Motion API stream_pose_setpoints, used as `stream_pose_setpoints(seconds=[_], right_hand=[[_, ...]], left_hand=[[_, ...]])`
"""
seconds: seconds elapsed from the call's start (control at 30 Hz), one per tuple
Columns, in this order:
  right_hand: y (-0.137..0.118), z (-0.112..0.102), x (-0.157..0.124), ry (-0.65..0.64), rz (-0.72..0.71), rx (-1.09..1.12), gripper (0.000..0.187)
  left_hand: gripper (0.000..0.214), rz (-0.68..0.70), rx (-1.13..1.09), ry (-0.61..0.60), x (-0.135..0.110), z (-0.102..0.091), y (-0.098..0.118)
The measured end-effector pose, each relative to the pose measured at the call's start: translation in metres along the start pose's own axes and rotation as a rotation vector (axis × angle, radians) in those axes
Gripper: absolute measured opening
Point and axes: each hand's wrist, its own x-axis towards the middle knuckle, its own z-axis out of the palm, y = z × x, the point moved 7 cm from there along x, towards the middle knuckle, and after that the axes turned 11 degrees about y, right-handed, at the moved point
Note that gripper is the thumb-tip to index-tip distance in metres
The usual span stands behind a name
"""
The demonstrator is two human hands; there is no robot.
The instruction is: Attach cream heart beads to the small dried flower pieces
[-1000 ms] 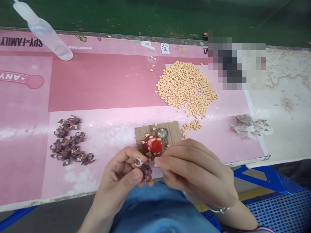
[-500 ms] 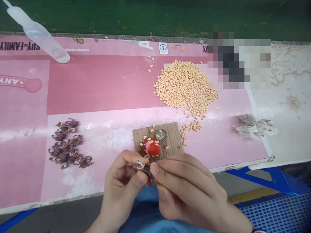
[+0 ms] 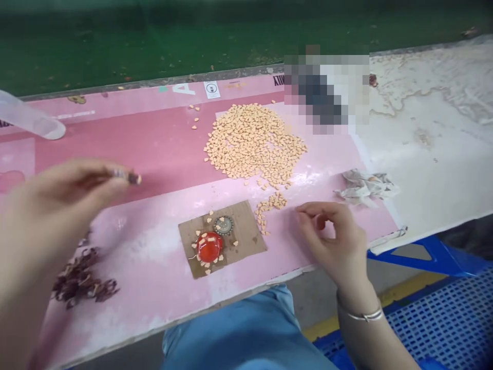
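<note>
Both of my hands are well apart above the table (image 3: 431,169), and neither touches anything on it. My left hand (image 3: 57,205), blurred, is raised over the pink printed sheet (image 3: 127,133), its fingertips pinched shut on one small dark piece (image 3: 133,178), too blurred for me to make out any detail. My right hand (image 3: 331,236) holds nothing, its fingers loosely curled, and a thin silver bangle (image 3: 360,314) circles the wrist. It hangs just beside a small trail of pale orange heart-shaped bits (image 3: 269,205), which lies below a much larger heap of the same bits (image 3: 250,141). Between my hands sits a rough brown cardboard square (image 3: 221,239), carrying a glossy red dome (image 3: 209,246) dotted with those bits, and a crimped metal bottle cap (image 3: 223,225) just beside it. Under my left hand lies a cluster of dark purplish-brown pieces (image 3: 82,277), partly blurred at the frame's edge. Farther off, a crumpled whitish cloth (image 3: 365,187) rests at the sheet's right end — and a clear plastic squeeze tube (image 3: 26,118) lies at its upper left. My blue-clad lap (image 3: 246,334) shows below the table's edge.
</note>
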Motion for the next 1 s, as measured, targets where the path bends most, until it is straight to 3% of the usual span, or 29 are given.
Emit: stream_pose_setpoints(seconds=[0.17,0.27,0.37,0.5,0.6,0.7,0.83,1.0], right_hand=[[-0.012,0.017,0.002,-0.094,-0.118,0.011,0.023],[-0.021,0.02,0.01,-0.098,-0.203,-0.014,0.021],[-0.028,0.023,0.016,-0.108,-0.274,-0.026,0.02],[-0.029,0.028,0.02,-0.142,-0.254,-0.017,0.022],[-0.025,0.03,0.019,-0.166,-0.221,0.007,0.018],[-0.021,0.028,0.019,-0.168,-0.19,0.032,0.014],[-0.021,0.024,0.017,-0.164,-0.216,0.029,0.013],[-0.024,0.022,0.018,-0.21,-0.281,-0.053,0.018]], left_hand=[[0.035,-0.034,-0.018,0.085,0.103,0.072,0.032],[0.035,-0.034,0.05,0.064,0.159,0.107,0.033],[0.042,-0.014,0.126,-0.011,0.193,0.125,0.024],[0.04,0.032,0.298,0.002,0.204,0.122,0.016],[0.045,0.085,0.376,-0.006,0.195,0.116,0.022],[0.064,0.203,0.395,-0.047,0.167,0.105,0.035],[0.069,0.396,0.4,-0.072,0.098,0.07,0.034],[0.05,0.511,0.359,-0.012,-0.001,0.004,0.008]])
